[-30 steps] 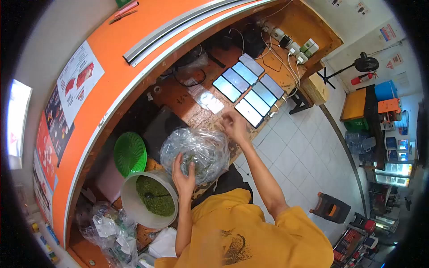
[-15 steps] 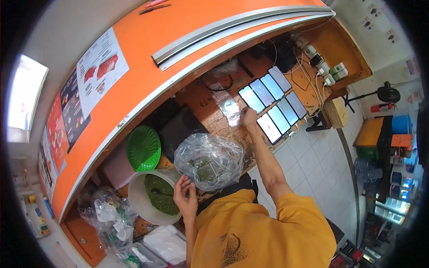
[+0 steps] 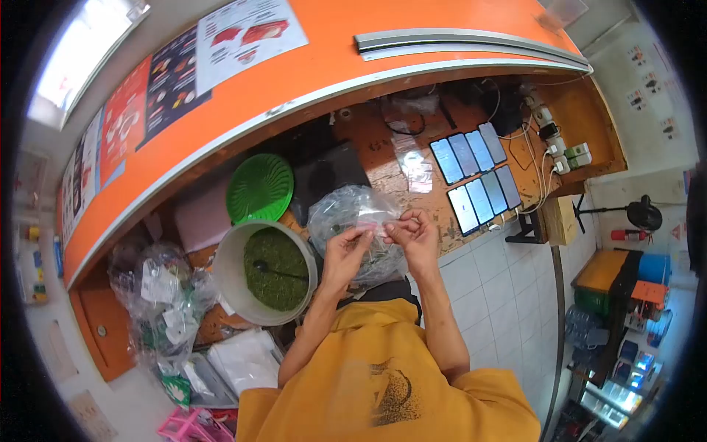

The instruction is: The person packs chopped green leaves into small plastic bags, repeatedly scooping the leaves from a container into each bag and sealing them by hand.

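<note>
Small packet: A small clear packet (image 3: 374,221), shiny and see-through, is held up before the person's chest, raised above the large clear bag. From my remote seat I cannot tell its long axis, as fingers cover its ends.
Left hand: The left hand (image 3: 345,256) has thumb and fingertips pinched together on the packet's left side.
Right hand: The right hand (image 3: 417,241) pinches the packet's right side, so the two hands almost meet.
Large clear bag: Directly beneath and just beyond the hands sits the large clear bag (image 3: 333,211), rounded and crumpled; I cannot make out its contents.
Tub: A pale round tub (image 3: 229,274) stands to the left of both hands and slightly nearer the person, its open mouth facing me. The left hand is clearly the nearer one, its forearm passing just beside the rim.
Green flakes: Fine green flakes (image 3: 274,289) fill the tub's floor. A dark utensil (image 3: 287,274) lies on them, long axis left to right, thin end pointing toward the left forearm.
Farther left: A green ribbed dish (image 3: 258,186) leans beyond the tub.
Farther right: Flat clear packets (image 3: 420,180) lie on the counter (image 3: 383,160), beside two rows of lit phones (image 3: 479,199).
</note>
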### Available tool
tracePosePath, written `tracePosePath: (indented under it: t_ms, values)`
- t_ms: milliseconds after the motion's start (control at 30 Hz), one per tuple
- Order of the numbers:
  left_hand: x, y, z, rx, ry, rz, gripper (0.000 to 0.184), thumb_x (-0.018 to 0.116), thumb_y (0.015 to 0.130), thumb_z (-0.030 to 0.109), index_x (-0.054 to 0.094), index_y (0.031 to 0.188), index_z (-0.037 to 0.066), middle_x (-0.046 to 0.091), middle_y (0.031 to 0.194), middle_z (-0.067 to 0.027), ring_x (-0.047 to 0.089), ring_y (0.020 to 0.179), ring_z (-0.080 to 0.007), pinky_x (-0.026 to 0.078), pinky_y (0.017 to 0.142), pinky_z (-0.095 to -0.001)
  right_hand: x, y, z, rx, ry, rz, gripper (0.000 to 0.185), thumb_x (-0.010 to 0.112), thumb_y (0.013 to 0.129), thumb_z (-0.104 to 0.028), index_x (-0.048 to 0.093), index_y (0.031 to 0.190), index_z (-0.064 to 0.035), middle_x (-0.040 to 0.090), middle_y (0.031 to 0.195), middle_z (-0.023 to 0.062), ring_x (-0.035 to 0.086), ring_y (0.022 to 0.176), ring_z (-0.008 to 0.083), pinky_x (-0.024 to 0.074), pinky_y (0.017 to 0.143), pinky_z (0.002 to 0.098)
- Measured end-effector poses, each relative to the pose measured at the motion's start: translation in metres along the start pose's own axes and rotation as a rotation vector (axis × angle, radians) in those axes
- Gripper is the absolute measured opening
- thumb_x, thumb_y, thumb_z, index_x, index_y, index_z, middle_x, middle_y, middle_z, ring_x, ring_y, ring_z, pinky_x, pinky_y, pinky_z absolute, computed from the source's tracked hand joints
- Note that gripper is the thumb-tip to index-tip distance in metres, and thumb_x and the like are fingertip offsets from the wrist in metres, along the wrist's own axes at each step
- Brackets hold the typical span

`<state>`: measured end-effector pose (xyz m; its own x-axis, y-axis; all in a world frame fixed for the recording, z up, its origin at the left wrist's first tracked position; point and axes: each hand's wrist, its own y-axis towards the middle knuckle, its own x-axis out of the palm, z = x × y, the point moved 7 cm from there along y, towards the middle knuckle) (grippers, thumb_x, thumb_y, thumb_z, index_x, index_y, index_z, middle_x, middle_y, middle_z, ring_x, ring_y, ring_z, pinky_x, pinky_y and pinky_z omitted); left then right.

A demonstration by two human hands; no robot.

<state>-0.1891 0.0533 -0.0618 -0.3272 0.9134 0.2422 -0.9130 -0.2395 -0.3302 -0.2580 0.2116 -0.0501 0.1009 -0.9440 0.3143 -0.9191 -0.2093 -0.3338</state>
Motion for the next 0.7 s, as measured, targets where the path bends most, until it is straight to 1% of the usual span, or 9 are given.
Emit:
tracePosePath:
  t_ms: [100, 133, 233, 333, 433, 467, 567, 600, 700]
  values:
    - [-0.019, -0.016, 0.009, 0.060, 0.034, 0.045, 0.020, 0.072, 0.102, 0.014, 0.076, 0.109, -0.004, 0.072, 0.092, -0.0010, 0.060, 0.084, -0.0054, 0.049, 0.076, -0.0223, 0.022, -0.026, 0.007, -0.043, -0.026, -0.049, 0.033, 0.078, 0.091, 0.004, 0.052, 0.109, -0.0026, 0.073, 0.090, 0.0130, 0.072, 0.081, 0.0152, 0.0611, 0.069, 0.0270]
    - [-0.023, -0.025, 0.024, 0.091, 0.019, 0.070, 0.020, 0.074, 0.101, 0.016, 0.076, 0.101, -0.005, 0.072, 0.086, -0.0004, 0.060, 0.078, -0.0054, 0.049, 0.071, -0.0224, 0.026, -0.033, 0.004, -0.073, -0.095, -0.003, 0.034, 0.082, 0.087, 0.003, 0.055, 0.106, -0.0022, 0.073, 0.090, 0.0109, 0.072, 0.078, 0.0160, 0.0605, 0.067, 0.0286]
    - [-0.048, -0.039, 0.016, 0.141, 0.059, 0.125, 0.022, 0.079, 0.097, 0.017, 0.076, 0.096, -0.004, 0.072, 0.082, -0.0002, 0.061, 0.075, -0.0050, 0.048, 0.068, -0.0224, 0.045, -0.064, -0.038, -0.485, -0.664, 0.107, 0.031, 0.085, 0.082, 0.001, 0.062, 0.103, -0.0008, 0.075, 0.092, 0.0102, 0.074, 0.077, 0.0173, 0.0610, 0.070, 0.0303]
    - [-0.057, -0.054, 0.022, 0.186, 0.115, 0.117, 0.022, 0.082, 0.094, 0.018, 0.077, 0.091, -0.004, 0.071, 0.077, -0.0002, 0.060, 0.071, -0.0049, 0.048, 0.065, -0.0228, 0.087, -0.085, -0.048, -0.559, -0.709, -0.212, 0.028, 0.086, 0.080, 0.000, 0.069, 0.102, 0.0001, 0.077, 0.094, 0.0105, 0.077, 0.082, 0.0192, 0.0622, 0.074, 0.0312]
    - [-0.066, -0.069, 0.036, 0.216, 0.223, 0.142, 0.021, 0.083, 0.093, 0.017, 0.077, 0.090, -0.003, 0.071, 0.075, -0.0018, 0.060, 0.070, -0.0048, 0.048, 0.064, -0.0240, 0.100, -0.090, -0.032, -0.536, -0.706, -0.288, 0.025, 0.084, 0.083, -0.001, 0.072, 0.105, 0.0001, 0.078, 0.095, 0.0128, 0.079, 0.087, 0.0205, 0.0629, 0.077, 0.0322]
    - [-0.070, -0.074, 0.040, 0.275, 0.241, 0.156, 0.018, 0.083, 0.091, 0.015, 0.077, 0.089, -0.002, 0.072, 0.076, -0.0045, 0.061, 0.069, -0.0079, 0.048, 0.063, -0.0259, 0.101, -0.091, -0.029, -0.502, -0.677, -0.285, 0.017, 0.080, 0.087, -0.001, 0.073, 0.103, 0.0006, 0.079, 0.094, 0.0135, 0.079, 0.087, 0.0223, 0.0631, 0.077, 0.0323]
    - [-0.074, -0.092, 0.069, 0.499, 0.405, 0.199, 0.016, 0.084, 0.088, 0.013, 0.076, 0.088, -0.001, 0.071, 0.076, -0.0059, 0.061, 0.067, -0.0125, 0.048, 0.062, -0.0287, 0.111, -0.094, -0.026, -0.469, -0.653, -0.327, 0.013, 0.076, 0.090, -0.001, 0.074, 0.103, 0.0013, 0.079, 0.093, 0.0141, 0.080, 0.086, 0.0226, 0.0630, 0.077, 0.0324]
    - [-0.074, -0.096, 0.077, 0.512, 0.487, 0.201, 0.014, 0.082, 0.088, 0.010, 0.074, 0.087, -0.002, 0.069, 0.078, -0.0068, 0.060, 0.066, -0.0154, 0.047, 0.061, -0.0302, 0.117, -0.097, -0.028, -0.504, -0.702, -0.323, 0.012, 0.075, 0.092, -0.001, 0.073, 0.103, 0.0024, 0.079, 0.091, 0.0130, 0.079, 0.083, 0.0191, 0.0625, 0.076, 0.0309]
    - [-0.083, -0.101, 0.078, 0.602, 0.456, 0.171, 0.015, 0.080, 0.089, 0.008, 0.070, 0.085, -0.002, 0.068, 0.078, -0.0074, 0.060, 0.066, -0.0153, 0.046, 0.062, -0.0306, 0.116, -0.095, -0.005, -0.358, -0.540, -0.298, 0.014, 0.075, 0.092, 0.000, 0.073, 0.105, 0.0031, 0.078, 0.089, 0.0113, 0.077, 0.079, 0.0146, 0.0616, 0.073, 0.0295]
